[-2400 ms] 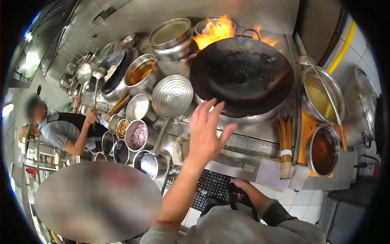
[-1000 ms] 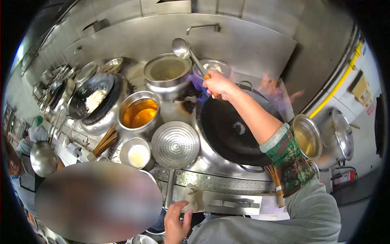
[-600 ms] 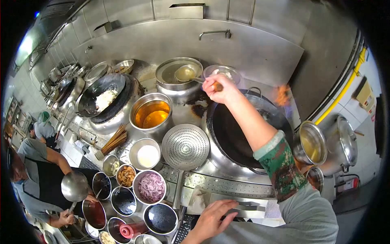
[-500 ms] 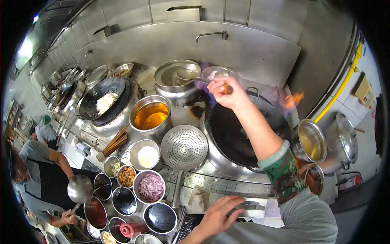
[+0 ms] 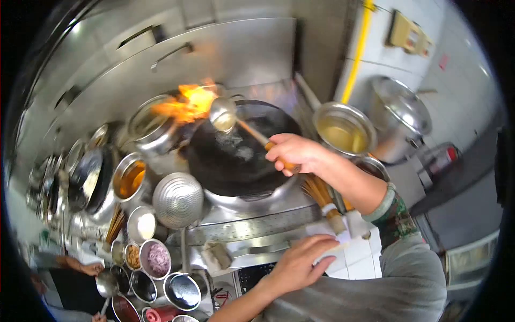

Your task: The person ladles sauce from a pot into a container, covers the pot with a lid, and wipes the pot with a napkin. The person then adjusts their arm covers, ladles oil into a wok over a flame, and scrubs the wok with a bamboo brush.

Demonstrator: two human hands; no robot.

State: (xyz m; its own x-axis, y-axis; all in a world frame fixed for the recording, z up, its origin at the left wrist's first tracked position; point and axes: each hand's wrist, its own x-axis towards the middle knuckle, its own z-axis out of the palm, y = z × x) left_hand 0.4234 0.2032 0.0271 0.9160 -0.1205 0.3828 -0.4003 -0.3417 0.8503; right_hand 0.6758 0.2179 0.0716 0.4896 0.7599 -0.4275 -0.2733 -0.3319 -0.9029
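My right hand (image 5: 294,153) grips the wooden handle of a metal ladle (image 5: 223,112). The ladle's bowl is tilted over the black wok (image 5: 252,172), with pale liquid in and below it. Flames (image 5: 190,102) rise at the wok's back left. Near the stove's front edge, my left hand (image 5: 306,260) hangs empty, its fingers apart. A perforated strainer (image 5: 178,199) rests left of the wok, and a folded cloth (image 5: 217,254) lies on the front ledge. The bamboo brush (image 5: 322,201) lies right of the wok.
Pots of amber oil (image 5: 130,180) and white contents (image 5: 143,225) stand left. Bowls of sliced onions (image 5: 158,259) and dark sauce (image 5: 182,291) sit at lower left, near a co-worker's hand (image 5: 92,269). A strainer pot (image 5: 345,129) and lidded pot (image 5: 399,115) stand right.
The view has turned right. My right hand has carried the ladle from the back pot to above the wok, where liquid now shows. The flames have grown larger. My left hand remains near the front edge.
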